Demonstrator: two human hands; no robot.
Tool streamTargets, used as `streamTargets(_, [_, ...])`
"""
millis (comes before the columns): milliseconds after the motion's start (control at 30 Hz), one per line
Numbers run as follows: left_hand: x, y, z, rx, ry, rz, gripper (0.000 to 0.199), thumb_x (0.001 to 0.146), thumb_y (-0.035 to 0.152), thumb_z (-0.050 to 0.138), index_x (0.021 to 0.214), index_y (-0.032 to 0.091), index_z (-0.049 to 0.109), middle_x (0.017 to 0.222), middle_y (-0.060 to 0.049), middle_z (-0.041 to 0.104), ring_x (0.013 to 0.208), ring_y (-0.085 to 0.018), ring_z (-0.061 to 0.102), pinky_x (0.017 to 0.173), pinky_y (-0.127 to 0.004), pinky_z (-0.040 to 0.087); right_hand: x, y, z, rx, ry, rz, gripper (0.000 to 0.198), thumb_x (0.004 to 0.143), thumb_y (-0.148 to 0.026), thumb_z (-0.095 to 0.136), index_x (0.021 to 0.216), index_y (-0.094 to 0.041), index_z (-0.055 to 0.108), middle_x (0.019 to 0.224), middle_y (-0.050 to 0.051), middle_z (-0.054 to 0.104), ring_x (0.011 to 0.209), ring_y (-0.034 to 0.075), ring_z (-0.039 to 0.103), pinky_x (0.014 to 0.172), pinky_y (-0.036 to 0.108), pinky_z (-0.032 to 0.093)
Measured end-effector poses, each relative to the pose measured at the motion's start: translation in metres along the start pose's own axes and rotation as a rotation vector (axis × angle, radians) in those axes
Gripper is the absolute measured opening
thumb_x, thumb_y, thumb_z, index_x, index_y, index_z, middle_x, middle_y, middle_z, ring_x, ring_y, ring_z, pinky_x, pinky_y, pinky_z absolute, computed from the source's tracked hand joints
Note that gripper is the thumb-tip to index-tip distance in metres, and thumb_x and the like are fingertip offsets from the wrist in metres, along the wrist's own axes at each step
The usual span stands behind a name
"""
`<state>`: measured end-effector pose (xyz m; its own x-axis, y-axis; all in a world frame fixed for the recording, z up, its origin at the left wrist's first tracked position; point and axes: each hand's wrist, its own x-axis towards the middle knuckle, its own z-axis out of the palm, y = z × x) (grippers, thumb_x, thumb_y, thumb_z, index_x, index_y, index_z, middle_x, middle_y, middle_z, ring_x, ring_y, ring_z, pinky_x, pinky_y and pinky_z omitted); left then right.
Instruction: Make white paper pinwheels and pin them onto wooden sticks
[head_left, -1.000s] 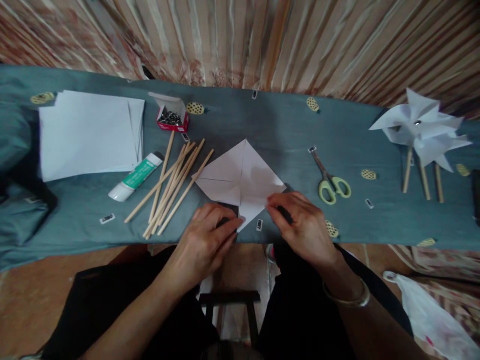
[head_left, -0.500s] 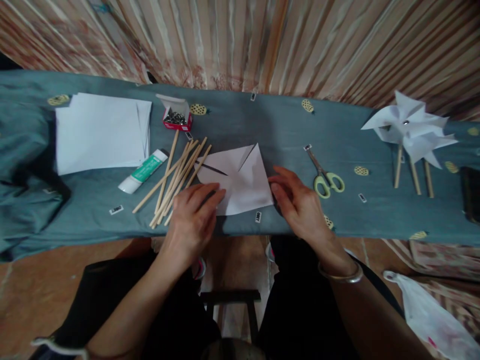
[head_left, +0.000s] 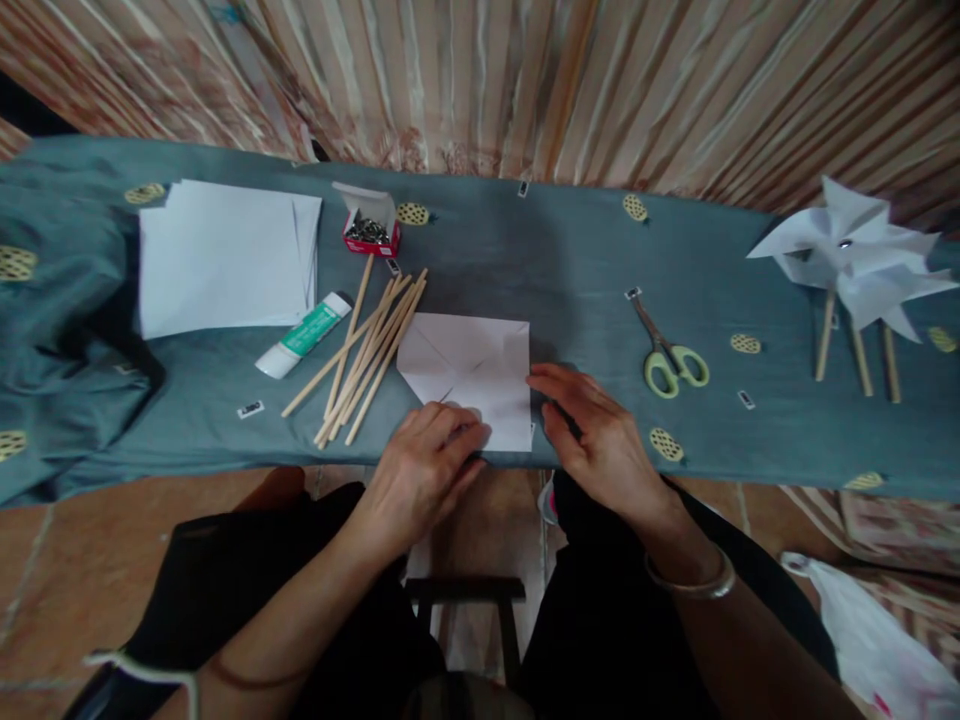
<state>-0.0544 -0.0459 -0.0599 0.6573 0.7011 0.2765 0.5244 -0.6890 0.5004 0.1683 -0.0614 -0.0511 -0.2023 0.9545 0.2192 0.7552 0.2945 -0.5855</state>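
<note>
Resting over the near edge of a slit white paper square [head_left: 499, 395], the left hand [head_left: 429, 462] has its fingers bunched, though whether they pinch the sheet I cannot tell. At the right edge, the right hand [head_left: 596, 430] stands with thumb and forefinger apart, the forefinger's tip at the paper and nothing clamped. The square lies flat on the pineapple-print tablecloth [head_left: 585, 275] between the hands, its left corner close beside the wooden sticks [head_left: 373, 357]. Uneven pulling could tear the slits through towards the centre, and a leftward push could crease that corner against the sticks or roll them. Beyond lie a green-labelled tube [head_left: 306, 335], scissors [head_left: 660, 347], a paper stack [head_left: 225, 262] and, far right, white pinwheels [head_left: 855, 262]. The tube's print, the marks on the red box of metal fasteners [head_left: 371, 247] and the cloth's small black-and-white tags [head_left: 250, 409] are too small or blurred to read.
</note>
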Motion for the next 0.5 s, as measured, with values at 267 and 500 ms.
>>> streamTargets(267, [0.003, -0.001, 0.002, -0.003, 0.05, -0.023, 0.02, 0.09, 0.017, 0.059, 0.109, 0.012, 0.062, 0.103, -0.012, 0.066, 0.093, -0.023, 0.062, 0.078, -0.039, 0.057, 0.014, 0.011, 0.009, 0.041, 0.087, 0.136, 0.044, 0.093, -0.025, 0.045, 0.137, -0.019, 0.049, 0.144, 0.015, 0.051, 0.131, 0.028, 0.051, 0.104, 0.05, 0.05])
streamTargets(500, [0.005, 0.001, 0.002, 0.052, 0.11, 0.055, 0.015, 0.091, 0.015, 0.058, 0.104, 0.012, 0.065, 0.096, -0.01, 0.07, 0.087, -0.02, 0.064, 0.074, -0.034, 0.058, 0.053, 0.019, 0.028, 0.177, 0.179, 0.189, 0.048, 0.087, -0.024, 0.049, 0.135, -0.019, 0.05, 0.142, 0.015, 0.052, 0.124, 0.027, 0.057, 0.089, 0.043, 0.058])
